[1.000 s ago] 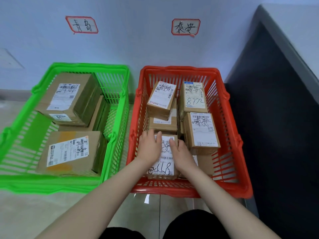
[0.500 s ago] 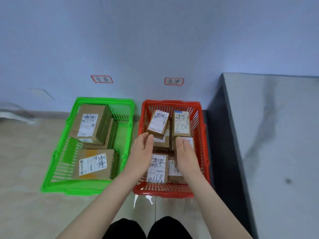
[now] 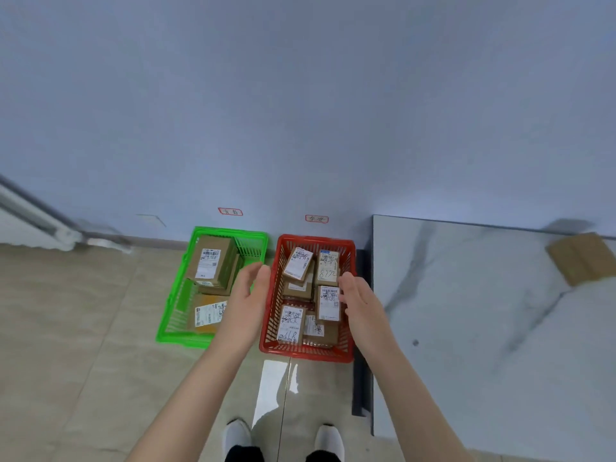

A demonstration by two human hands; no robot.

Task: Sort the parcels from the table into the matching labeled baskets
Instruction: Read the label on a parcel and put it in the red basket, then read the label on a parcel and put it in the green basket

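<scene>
A red basket [image 3: 270, 315] on the floor holds several small brown parcels with white labels; the nearest parcel [image 3: 292, 324] lies at its front left. Left of it, a green basket [image 3: 173, 311] holds larger brown parcels [image 3: 210, 261]. My left hand [image 3: 248, 295] hovers open over the gap between the two baskets. Above the red basket's right rim my right hand [image 3: 358, 300] is open too. Both hands are empty. Red-framed labels are on the wall: one [image 3: 230, 212] over the green basket, one [image 3: 316, 219] over the red. One brown parcel [image 3: 581, 258] lies on the marble table [image 3: 483, 328] at far right.
The marble table stands to the right of the red basket, its dark edge [image 3: 361, 378] beside the basket. Beige floor tiles spread to the left and front. My white shoes [image 3: 236, 435] show at the bottom. A white radiator-like fixture [image 3: 36, 225] runs along the left wall.
My hands let go of the front parcel in the red basket and rose away, spreading apart. The view pulled up and back, so the table top and a parcel on it came into sight.
</scene>
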